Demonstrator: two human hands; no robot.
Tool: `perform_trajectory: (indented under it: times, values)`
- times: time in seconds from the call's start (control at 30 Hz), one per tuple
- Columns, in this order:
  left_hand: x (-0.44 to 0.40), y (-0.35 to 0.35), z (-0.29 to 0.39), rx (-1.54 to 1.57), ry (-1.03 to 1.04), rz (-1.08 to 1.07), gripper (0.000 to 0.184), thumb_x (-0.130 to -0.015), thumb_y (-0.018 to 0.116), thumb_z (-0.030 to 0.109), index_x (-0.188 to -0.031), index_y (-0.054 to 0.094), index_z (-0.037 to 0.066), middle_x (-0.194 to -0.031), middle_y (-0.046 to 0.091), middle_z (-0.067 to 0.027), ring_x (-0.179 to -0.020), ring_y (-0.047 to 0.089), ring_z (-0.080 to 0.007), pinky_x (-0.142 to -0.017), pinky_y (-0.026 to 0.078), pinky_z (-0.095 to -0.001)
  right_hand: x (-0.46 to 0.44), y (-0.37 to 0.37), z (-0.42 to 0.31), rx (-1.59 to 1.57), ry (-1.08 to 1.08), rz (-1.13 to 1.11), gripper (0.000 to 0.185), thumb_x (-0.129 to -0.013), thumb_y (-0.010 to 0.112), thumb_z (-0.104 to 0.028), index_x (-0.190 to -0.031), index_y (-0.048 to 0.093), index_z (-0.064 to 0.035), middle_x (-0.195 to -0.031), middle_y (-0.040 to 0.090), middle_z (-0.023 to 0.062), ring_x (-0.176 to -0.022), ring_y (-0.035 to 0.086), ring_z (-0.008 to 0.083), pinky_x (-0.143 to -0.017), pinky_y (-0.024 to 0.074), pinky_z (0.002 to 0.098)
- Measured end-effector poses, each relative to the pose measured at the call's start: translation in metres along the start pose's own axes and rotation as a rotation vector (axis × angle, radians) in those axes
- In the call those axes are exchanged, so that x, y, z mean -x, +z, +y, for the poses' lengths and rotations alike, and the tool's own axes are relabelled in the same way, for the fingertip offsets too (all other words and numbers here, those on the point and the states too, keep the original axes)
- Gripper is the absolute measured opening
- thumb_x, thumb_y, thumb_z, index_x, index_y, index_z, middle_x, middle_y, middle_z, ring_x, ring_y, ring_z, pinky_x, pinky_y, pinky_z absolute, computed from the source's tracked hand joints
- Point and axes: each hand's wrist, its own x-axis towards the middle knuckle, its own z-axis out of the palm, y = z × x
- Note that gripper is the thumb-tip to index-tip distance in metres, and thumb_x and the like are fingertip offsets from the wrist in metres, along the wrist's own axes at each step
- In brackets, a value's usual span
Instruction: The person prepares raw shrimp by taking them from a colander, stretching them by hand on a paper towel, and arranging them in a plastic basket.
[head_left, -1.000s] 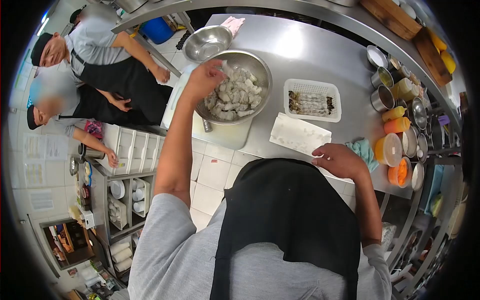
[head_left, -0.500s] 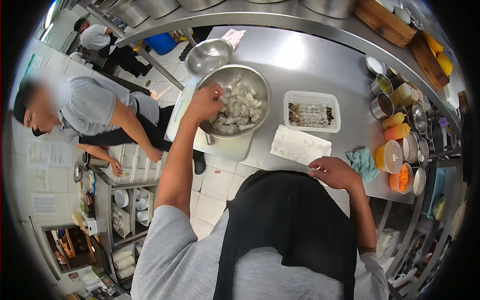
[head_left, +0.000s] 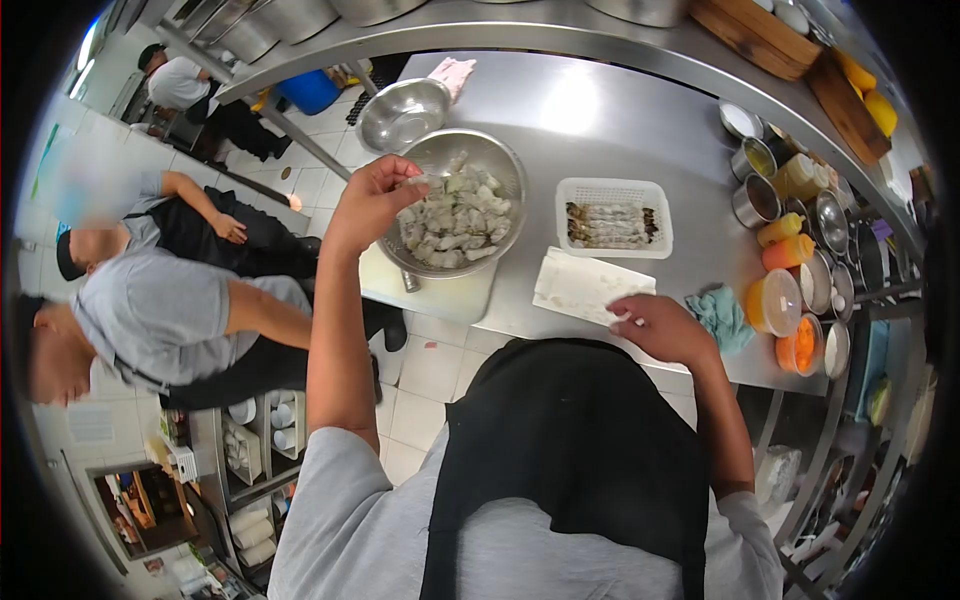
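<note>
A metal colander [head_left: 515, 200] holds a heap of raw peeled shrimp [head_left: 455, 222]. Above its left side is my left hand [head_left: 375, 203], thumb and fingers pinched on what looks like a greyish shrimp [head_left: 416, 182]. My right hand [head_left: 665, 330] has its fingers apart, thumb and fingertips at the right end of a white rectangular slab or folded sheet [head_left: 580, 283] with wet marks. Nothing shows in that hand. Behind the slab, a white perforated basket [head_left: 655, 197] contains a row of shrimp with dark tails [head_left: 610, 225].
An empty metal bowl [head_left: 405, 112] stands beyond the colander, near a pink cloth [head_left: 455, 75]. The colander rests over a pale cutting board [head_left: 455, 295]. A teal cloth [head_left: 720, 318], sauce bottles [head_left: 785, 250] and tubs line the right. Two people [head_left: 190, 310] stand close on the left.
My left hand has lifted from the shrimp toward the colander's left rim. My right hand has shifted left onto the slab's end. A second person now shows beside the nearby co-worker.
</note>
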Motion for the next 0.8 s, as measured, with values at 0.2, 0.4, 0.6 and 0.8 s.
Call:
perform_trajectory:
  times: [0.2,0.4,0.6,0.8]
  values:
    - [0.017,0.105,0.046,0.337,0.143,-0.287,0.021,-0.101,0.076,-0.002,-0.118,0.068,0.006,-0.105,0.072,0.0035,-0.091,0.063,-0.0042,-0.081,0.051,-0.0231,-0.037,0.009,-0.041,-0.648,-0.235,0.334,0.073,-0.098,0.082,-0.011,-0.163,0.05,-0.0103,-0.15,0.063,0.0083,-0.122,0.067,0.0261,-0.1,0.0604,0.0399]
    - [0.027,0.252,-0.064,0.098,0.081,-0.309,0.018,-0.1,0.079,0.003,-0.115,0.072,0.008,-0.099,0.074,0.0017,-0.095,0.066,-0.0069,-0.084,0.052,-0.026,-0.024,0.018,0.008,-0.318,0.129,0.313,0.044,-0.095,0.082,-0.015,-0.137,0.071,-0.0088,-0.127,0.072,0.0115,-0.113,0.071,0.0266,-0.093,0.0593,0.0421]
    - [0.026,0.299,-0.142,-0.653,0.406,-0.12,0.03,-0.086,0.087,0.019,-0.113,0.078,0.013,-0.102,0.077,-0.007,-0.11,0.066,-0.0303,-0.096,0.048,-0.0467,-0.061,0.099,0.099,0.184,-0.103,0.507,0.03,-0.091,0.076,-0.011,-0.121,0.075,-0.0082,-0.113,0.07,0.0146,-0.116,0.066,0.0374,-0.1,0.056,0.0495]
    - [0.025,0.318,-0.124,-0.621,0.452,-0.202,0.032,-0.086,0.088,0.023,-0.116,0.082,0.015,-0.105,0.077,-0.0071,-0.117,0.064,-0.0318,-0.1,0.045,-0.0486,-0.054,0.103,0.118,0.1,-0.131,0.554,0.025,-0.093,0.072,-0.01,-0.118,0.075,-0.0071,-0.113,0.069,0.0158,-0.114,0.065,0.0383,-0.101,0.0549,0.0494]
